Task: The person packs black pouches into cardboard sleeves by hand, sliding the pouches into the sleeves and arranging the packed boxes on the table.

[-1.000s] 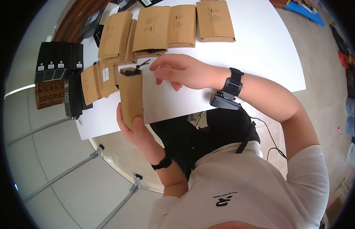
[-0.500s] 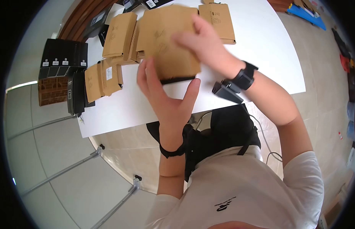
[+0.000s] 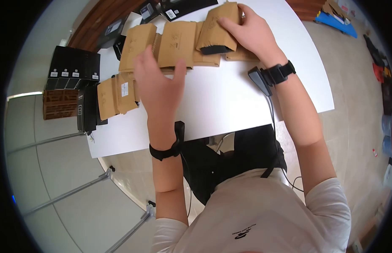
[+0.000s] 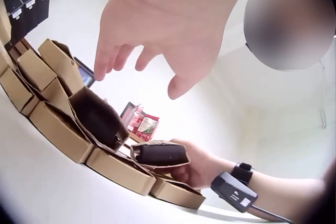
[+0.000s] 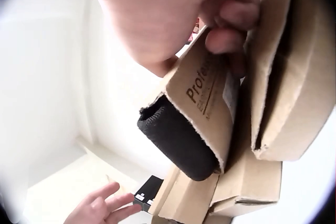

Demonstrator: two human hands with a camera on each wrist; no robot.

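My right hand (image 3: pixel 255 36) grips a brown cardboard box (image 3: pixel 218 29) by its right side, thumb on top and fingers beneath. That box is tilted over other boxes at the back right of the row. Its torn near end gapes, and a black padded item (image 5: pixel 178 140) shows inside. My left hand (image 3: pixel 158 88) hovers in front of another cardboard box (image 3: pixel 176 44), fingers spread and thumb apart, holding nothing. In the left wrist view, air shows between its fingertips and the boxes below.
More cardboard boxes (image 3: pixel 137 44) lie stacked along the back of the white table (image 3: pixel 229 97). At the left, two cardboard boxes (image 3: pixel 107 99) lean near black boxes (image 3: pixel 73 67). A cable (image 3: pixel 272 118) hangs from the right wrist camera over the table edge.
The right hand has taken a box from the middle to the back right. My left hand, which gripped a box earlier, has let go and moved left, away from the held box.
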